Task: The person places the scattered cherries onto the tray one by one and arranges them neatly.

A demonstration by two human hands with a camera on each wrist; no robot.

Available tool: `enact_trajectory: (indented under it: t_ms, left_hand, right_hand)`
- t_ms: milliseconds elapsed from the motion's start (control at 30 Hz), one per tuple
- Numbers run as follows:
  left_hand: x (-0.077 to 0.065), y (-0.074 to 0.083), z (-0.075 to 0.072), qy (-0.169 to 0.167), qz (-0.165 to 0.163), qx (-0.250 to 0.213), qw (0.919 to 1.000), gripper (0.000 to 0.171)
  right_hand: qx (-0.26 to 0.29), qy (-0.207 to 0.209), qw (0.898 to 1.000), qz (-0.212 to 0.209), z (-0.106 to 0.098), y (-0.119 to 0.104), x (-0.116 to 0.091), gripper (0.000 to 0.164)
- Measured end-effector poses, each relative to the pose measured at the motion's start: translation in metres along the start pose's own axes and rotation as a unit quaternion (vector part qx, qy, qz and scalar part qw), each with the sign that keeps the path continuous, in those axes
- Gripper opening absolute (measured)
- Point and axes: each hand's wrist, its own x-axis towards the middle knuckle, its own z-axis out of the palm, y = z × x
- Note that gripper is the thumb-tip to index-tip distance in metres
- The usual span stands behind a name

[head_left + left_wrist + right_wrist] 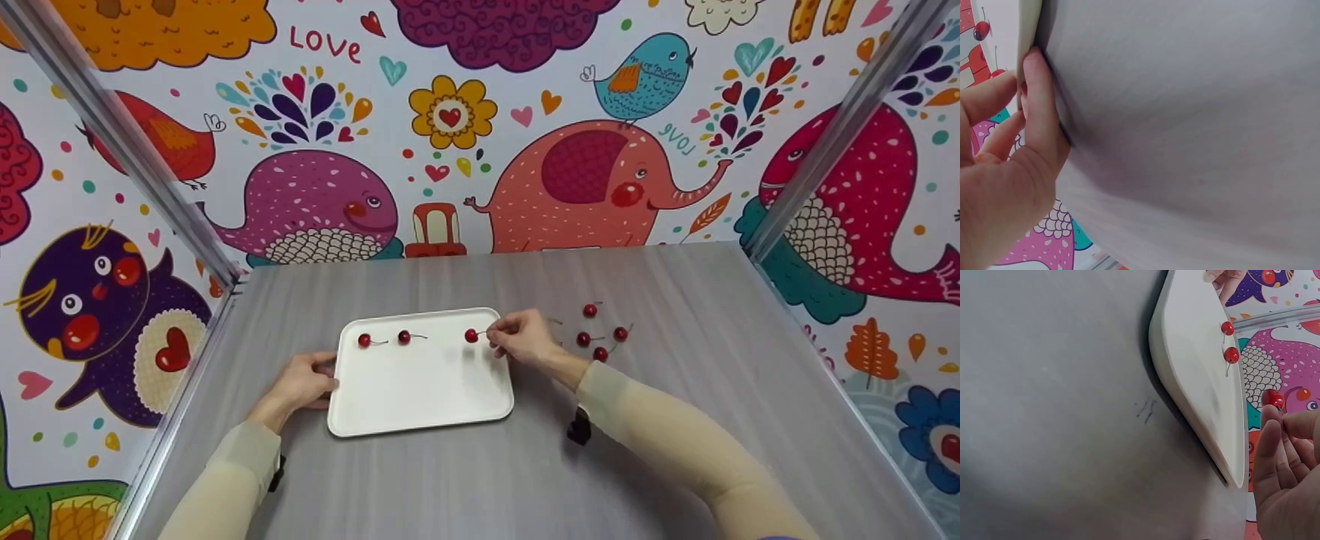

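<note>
A white rectangular tray (420,397) lies on the table, with two red cherries on it near its far edge: one cherry (364,340) at the left and another cherry (404,337) beside it. My left hand (301,382) grips the tray's left edge; in the left wrist view its fingers (1041,107) meet the rim. Over the tray's far right part, my right hand (525,339) pinches a third cherry (471,336) by its stem. That cherry (1274,399) hangs above the tray surface, out past the fingertips in the right wrist view.
Right of the tray, several loose cherries with stems lie on the grey table (645,420), among them a cherry (590,310) farthest back. A patterned wall (450,165) with cartoon animals rises behind, and metal posts (142,165) stand at the sides.
</note>
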Motion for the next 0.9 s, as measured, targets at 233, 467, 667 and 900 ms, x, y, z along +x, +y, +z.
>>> enact_trajectory:
  t_ms: [233,467,667,900]
  left_hand:
    - [0.0,-0.001,-0.001,0.0,0.002,-0.006,1.0,0.075]
    - [0.0,-0.001,0.0,0.004,0.003,0.003,1.0,0.074]
    - [0.001,0.0,-0.001,-0.002,0.001,0.001,1.0,0.075]
    - [0.0,0.0,-0.001,-0.003,-0.001,0.005,1.0,0.075]
  right_hand:
    - [-0.061,0.013,0.998,-0.001,0.012,-0.009,0.017,0.016]
    - [-0.098,0.011,0.995,0.014,0.027,-0.017,0.027,0.015]
    - [-0.131,0.021,0.991,0.009,0.042,-0.02,0.035,0.015]
    - [-0.158,0.03,0.987,0.021,0.054,-0.019,0.041,0.015]
